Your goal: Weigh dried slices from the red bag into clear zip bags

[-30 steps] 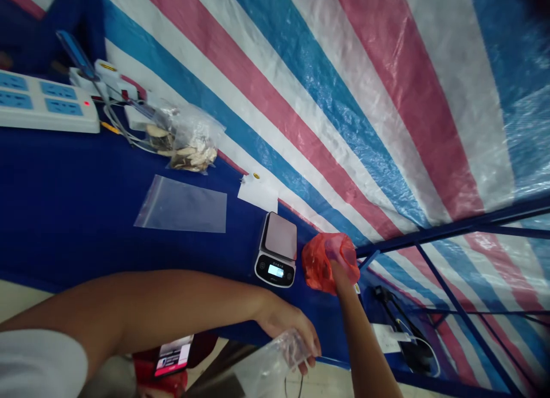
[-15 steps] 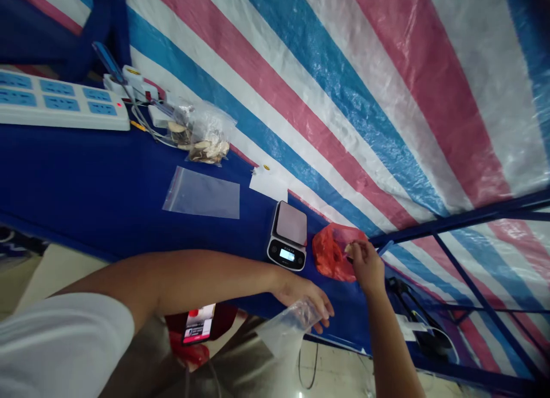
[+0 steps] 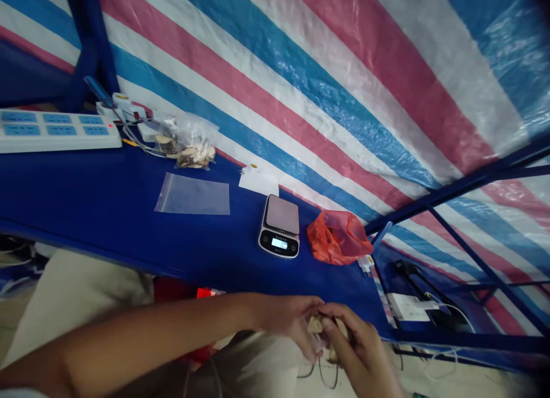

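My two hands meet low at the table's near edge. My left hand (image 3: 289, 318) is closed on a small clear plastic bag that is mostly hidden between the hands. My right hand (image 3: 356, 343) is pinched on pale slices (image 3: 315, 324), held at the bag's mouth. Beyond them on the blue table (image 3: 86, 197) sit a small digital scale (image 3: 279, 233) with a lit display and a red plastic bag (image 3: 338, 237), its top open.
An empty clear zip bag (image 3: 192, 194) lies flat left of the scale. A clear bag of pale slices (image 3: 190, 148), a white power strip (image 3: 55, 131) and a white paper slip (image 3: 258, 180) sit farther back. A striped tarp wall (image 3: 344, 71) rises behind. Cables and a charger (image 3: 410, 306) lie lower right.
My right hand has left the red bag and come down to my left hand with slices pinched in it. Both hands have dropped to the table edge and met.
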`<state>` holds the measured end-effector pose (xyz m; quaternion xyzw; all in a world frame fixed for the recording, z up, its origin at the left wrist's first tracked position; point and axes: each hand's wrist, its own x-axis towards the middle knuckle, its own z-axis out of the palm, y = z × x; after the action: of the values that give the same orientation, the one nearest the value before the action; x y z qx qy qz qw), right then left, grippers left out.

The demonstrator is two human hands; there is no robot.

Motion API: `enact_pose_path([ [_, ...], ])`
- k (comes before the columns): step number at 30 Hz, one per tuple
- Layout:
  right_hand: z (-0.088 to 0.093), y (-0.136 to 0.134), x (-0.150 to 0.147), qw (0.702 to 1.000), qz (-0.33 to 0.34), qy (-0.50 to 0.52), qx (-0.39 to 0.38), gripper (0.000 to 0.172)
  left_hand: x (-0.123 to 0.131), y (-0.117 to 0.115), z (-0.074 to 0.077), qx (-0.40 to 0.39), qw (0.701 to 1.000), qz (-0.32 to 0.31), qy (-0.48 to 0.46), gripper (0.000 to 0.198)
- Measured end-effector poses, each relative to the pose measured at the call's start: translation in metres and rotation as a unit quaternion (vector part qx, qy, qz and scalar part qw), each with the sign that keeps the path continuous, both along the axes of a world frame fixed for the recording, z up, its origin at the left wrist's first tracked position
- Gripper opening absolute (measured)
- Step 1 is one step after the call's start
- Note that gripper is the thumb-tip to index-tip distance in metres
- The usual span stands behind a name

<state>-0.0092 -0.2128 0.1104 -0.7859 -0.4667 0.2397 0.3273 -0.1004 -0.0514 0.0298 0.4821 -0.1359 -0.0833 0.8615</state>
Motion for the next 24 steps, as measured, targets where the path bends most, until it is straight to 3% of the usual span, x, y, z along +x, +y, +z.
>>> enact_pose_path([
  [4,-0.001,0.002,-0.008,0.998,0.059,-0.021,-0.015,0.027,-0.030,-0.007,-0.005,0.039,0.997,0.064,0.031,0.071],
  [9,-0.004,0.021,-0.022,0.981,0.064,-0.166,0.079,0.025,-0.050,-0.020,-0.005,0.102,0.985,0.134,-0.021,0.061],
  [14,-0.008,0.029,-0.030,0.963,0.105,-0.227,0.098,0.024,-0.056,-0.024,-0.003,0.046,0.989,0.139,-0.032,0.061],
  [19,-0.010,0.029,-0.033,0.973,0.094,-0.175,0.120,0.019,-0.062,-0.015,0.003,0.025,0.985,0.160,-0.054,0.061],
  [24,-0.007,0.032,-0.039,0.986,0.037,-0.020,0.159,0.023,-0.068,-0.003,0.008,0.028,0.986,0.163,-0.013,0.061],
])
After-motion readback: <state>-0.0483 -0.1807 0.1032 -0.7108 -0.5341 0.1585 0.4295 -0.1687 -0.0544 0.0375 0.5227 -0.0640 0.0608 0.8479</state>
